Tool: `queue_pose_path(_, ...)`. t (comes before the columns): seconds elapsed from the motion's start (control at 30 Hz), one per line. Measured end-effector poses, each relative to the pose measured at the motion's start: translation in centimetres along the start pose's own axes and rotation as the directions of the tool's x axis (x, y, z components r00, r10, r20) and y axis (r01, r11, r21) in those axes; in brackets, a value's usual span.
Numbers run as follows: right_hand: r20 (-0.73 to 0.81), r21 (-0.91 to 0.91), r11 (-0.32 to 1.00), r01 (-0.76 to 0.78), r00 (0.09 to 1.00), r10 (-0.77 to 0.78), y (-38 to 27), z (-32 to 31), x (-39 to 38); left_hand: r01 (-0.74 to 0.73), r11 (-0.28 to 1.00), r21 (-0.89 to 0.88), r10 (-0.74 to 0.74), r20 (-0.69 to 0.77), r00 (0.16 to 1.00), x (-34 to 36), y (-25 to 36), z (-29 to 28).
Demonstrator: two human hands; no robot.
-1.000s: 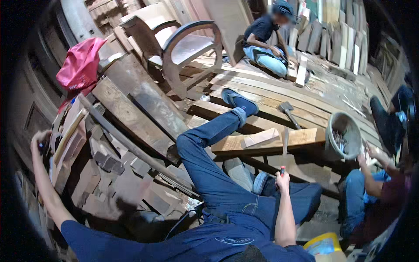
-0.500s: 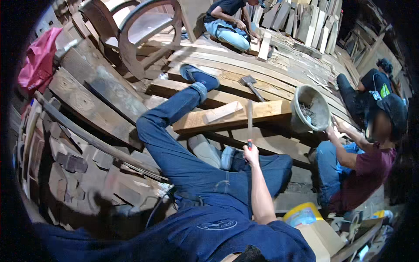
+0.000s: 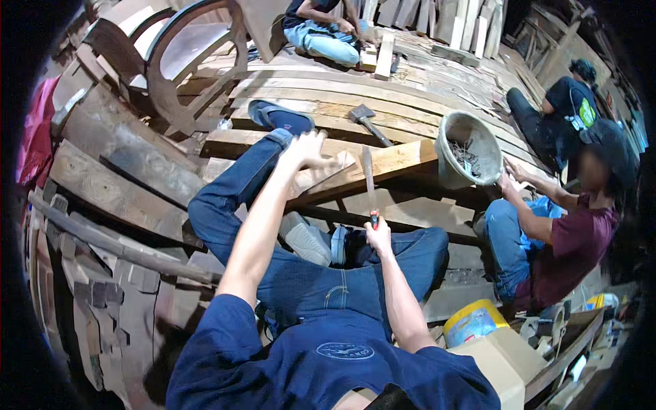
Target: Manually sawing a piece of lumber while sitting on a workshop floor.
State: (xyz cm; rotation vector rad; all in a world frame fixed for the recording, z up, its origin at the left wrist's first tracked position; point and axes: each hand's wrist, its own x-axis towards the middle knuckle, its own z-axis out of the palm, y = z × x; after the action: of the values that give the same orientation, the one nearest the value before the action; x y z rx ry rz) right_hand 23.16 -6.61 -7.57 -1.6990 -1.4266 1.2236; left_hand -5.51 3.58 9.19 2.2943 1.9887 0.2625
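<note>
My left hand point(image 3: 307, 151) is slightly blurred, its fingers apart, over the near end of a thick wooden beam point(image 3: 411, 157) and beside a short pale wood block point(image 3: 318, 176). Nothing shows in its grip. My right hand point(image 3: 378, 236) is closed on the red and black handle of a long flat-bladed hand tool point(image 3: 369, 179), held upright in front of me across the beam. Behind the beam, a hammer-like tool point(image 3: 363, 117) lies on pale boards point(image 3: 301, 89). A grey bucket point(image 3: 447, 152) of nails or scraps stands right of the beam.
A co-worker in maroon point(image 3: 567, 239) sits close on my right, hands near the bucket; another in dark clothes point(image 3: 564, 102) behind, a third point(image 3: 321, 48) at the top. A wooden chair point(image 3: 159, 61), planks point(image 3: 123, 191) and pink cloth point(image 3: 37, 130) lie left; a yellow-rimmed container point(image 3: 471, 321) at lower right.
My left hand has come from the far-left wood stack to over the beam. My right hand keeps the tool. The view has swung, shifting the scene leftward and upward.
</note>
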Motion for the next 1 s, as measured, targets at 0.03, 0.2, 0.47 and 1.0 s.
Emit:
queue_pose_path(0.03, -0.149, -0.255, 0.954, 0.156, 0.969, -0.198, 2.7, -0.8, 1.0, 0.078, 0.997, -0.012, -0.076, 0.119, 0.990, 0.3, 1.8, 3.1)
queue_pose_path(0.2, -0.182, -0.280, 0.911, 0.303, 0.915, -0.360, -0.9, -1.4, -1.5, 0.154, 0.977, -0.146, -0.140, 0.102, 0.985, -2.9, 1.6, 8.1)
queue_pose_path(0.47, -0.091, -0.470, 0.813, 0.344, 0.897, -0.432, -4.1, -0.4, -5.8, 0.128, 0.991, -0.034, -0.133, -0.298, 0.945, -3.8, 2.4, 10.3)
queue_pose_path(1.0, -0.115, -0.749, 0.575, 0.329, 0.790, -0.602, -9.4, 4.2, 3.8, 0.142, 0.989, -0.040, -0.137, 0.103, 0.985, -2.3, 3.8, 8.2)
